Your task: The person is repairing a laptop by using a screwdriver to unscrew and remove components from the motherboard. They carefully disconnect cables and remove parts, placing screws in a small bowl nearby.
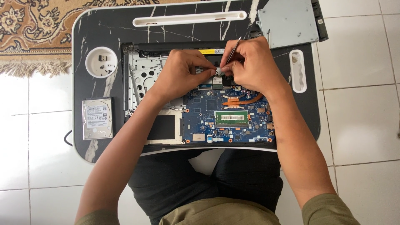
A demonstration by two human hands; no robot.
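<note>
A black worktop veined with white marble streaks carries an opened laptop showing a blue circuit board, a green memory stick and a copper-orange heat pipe. A silver hard drive lies beside it. White floor tiles meet a beige, brown-patterned carpet.

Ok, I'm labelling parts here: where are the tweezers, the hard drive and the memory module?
tweezers (233, 48): head view, on the metal shaft above the right hand.
hard drive (97, 118): head view, middle of its labelled top.
memory module (231, 118): head view, centre of the green stick.
</note>
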